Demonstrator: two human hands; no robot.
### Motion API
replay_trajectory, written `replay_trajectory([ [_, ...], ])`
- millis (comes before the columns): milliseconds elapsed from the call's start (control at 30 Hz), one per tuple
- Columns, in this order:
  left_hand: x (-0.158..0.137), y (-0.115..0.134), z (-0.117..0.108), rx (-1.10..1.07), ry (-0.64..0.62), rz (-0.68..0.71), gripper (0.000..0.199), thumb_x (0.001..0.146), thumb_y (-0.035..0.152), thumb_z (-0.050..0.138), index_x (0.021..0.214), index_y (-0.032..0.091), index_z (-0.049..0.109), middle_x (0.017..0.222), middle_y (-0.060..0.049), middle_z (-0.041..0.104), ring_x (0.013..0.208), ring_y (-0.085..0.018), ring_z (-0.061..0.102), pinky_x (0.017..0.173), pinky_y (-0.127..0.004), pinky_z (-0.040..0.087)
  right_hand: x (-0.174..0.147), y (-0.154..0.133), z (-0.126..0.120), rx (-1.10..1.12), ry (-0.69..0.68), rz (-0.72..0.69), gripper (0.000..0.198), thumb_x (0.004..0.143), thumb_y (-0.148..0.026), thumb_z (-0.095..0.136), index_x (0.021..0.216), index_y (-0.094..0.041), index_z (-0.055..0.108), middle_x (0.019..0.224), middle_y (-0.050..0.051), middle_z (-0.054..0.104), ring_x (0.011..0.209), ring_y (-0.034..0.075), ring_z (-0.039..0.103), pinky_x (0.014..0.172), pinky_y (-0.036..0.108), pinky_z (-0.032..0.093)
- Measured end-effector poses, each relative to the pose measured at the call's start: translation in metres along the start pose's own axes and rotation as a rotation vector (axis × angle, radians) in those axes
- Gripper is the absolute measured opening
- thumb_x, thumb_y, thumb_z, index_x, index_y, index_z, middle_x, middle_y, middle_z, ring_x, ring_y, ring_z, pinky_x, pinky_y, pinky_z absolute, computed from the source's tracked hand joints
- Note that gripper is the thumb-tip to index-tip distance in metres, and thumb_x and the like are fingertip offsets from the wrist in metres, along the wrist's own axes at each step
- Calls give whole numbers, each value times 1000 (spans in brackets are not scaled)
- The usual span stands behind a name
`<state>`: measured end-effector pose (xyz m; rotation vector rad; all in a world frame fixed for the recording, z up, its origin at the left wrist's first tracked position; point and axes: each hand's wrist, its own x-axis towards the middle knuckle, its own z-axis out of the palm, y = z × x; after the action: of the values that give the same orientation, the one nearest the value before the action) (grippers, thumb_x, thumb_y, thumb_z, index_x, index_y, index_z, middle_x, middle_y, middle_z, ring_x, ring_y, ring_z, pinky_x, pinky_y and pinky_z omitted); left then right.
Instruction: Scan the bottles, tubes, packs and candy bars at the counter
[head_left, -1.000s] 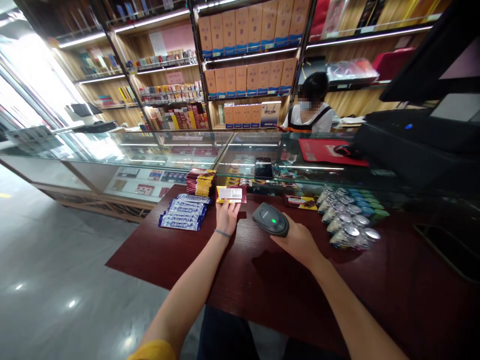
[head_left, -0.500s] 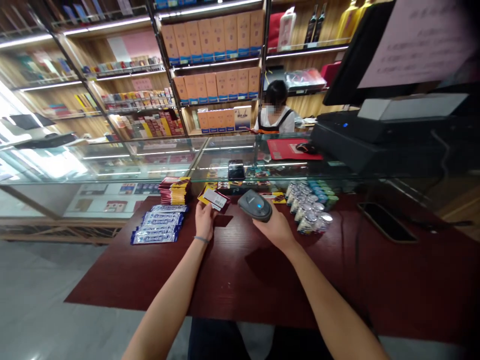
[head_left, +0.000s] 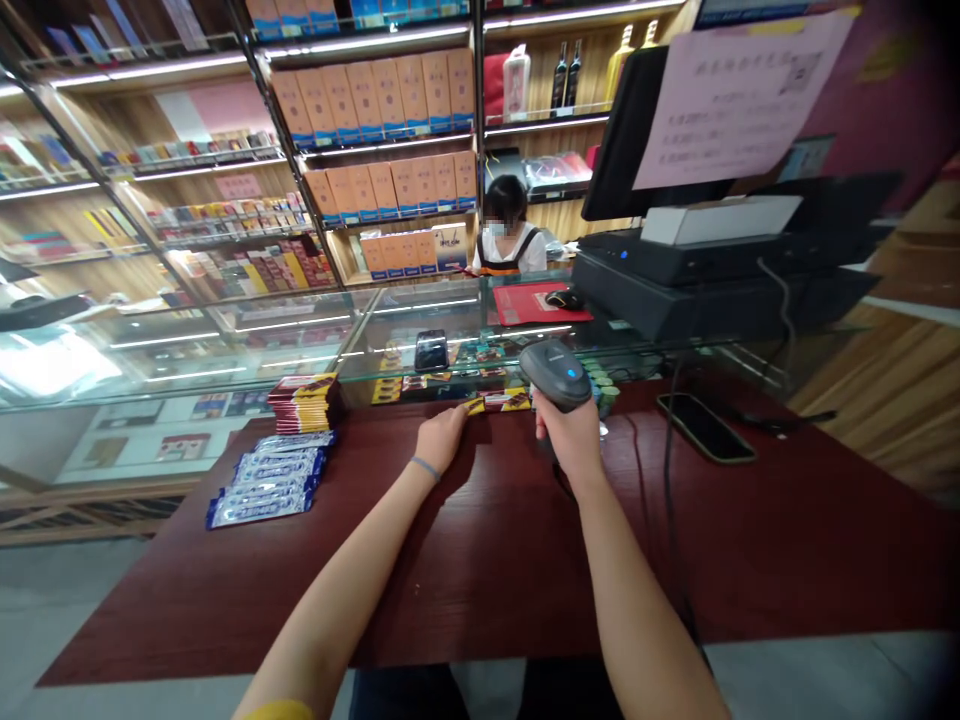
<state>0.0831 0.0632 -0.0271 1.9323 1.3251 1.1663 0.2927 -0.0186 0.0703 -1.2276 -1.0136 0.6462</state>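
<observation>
My left hand reaches to the far side of the dark red table, fingers closed on the end of a small yellow-and-maroon snack packet. Just right of it lies a similar snack packet against the glass counter's base. In my right hand is a dark grey barcode scanner with a blue light, raised above the table, its head pointing away from me. A neat stack of yellow-and-maroon packets stands at the left. Blue-and-white sachets lie overlapped in front of that stack.
Small cans stand behind my right hand, mostly hidden. A phone and a hanging cable are on the right. The glass counter borders the table's far edge, with another phone there. Beyond it is a person.
My left hand has moved right and away from me, lowering its packet to the table's far edge. The scanner has shifted right, now covering most of the cans. The view has turned right.
</observation>
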Motion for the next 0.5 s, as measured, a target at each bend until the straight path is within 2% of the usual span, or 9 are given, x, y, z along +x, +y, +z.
replay_trajectory([
  [133, 12, 8, 34, 34, -49, 82, 1, 90, 27, 69, 90, 26, 70, 86, -8, 71, 100, -25, 70, 100, -31, 48, 7, -1, -14, 49, 71, 26, 25, 79, -42, 72, 73, -25, 54, 51, -5, 55, 39, 14, 49, 41, 29, 42],
  [300, 27, 12, 63, 58, -109, 150, 8, 88, 21, 69, 83, 26, 72, 86, -10, 72, 97, -25, 70, 102, -33, 48, 13, -1, -27, 126, 145, 37, 28, 79, -40, 73, 64, -24, 55, 49, -3, 54, 39, 13, 49, 41, 29, 43],
  [400, 35, 13, 77, -101, -92, 127, 6, 83, 22, 77, 84, 28, 75, 92, -10, 74, 101, -26, 70, 105, -35, 48, 13, -3, -31, 139, 158, 25, 33, 79, -41, 72, 59, -24, 53, 48, -2, 53, 39, 13, 48, 41, 28, 42],
  [500, 42, 16, 87, -361, -50, -11, 14, 76, 18, 83, 81, 29, 75, 98, -8, 76, 113, -26, 67, 112, -36, 44, 13, -5, -31, 145, 153, 15, 34, 79, -42, 72, 59, -24, 51, 47, -3, 51, 39, 12, 47, 40, 28, 42],
])
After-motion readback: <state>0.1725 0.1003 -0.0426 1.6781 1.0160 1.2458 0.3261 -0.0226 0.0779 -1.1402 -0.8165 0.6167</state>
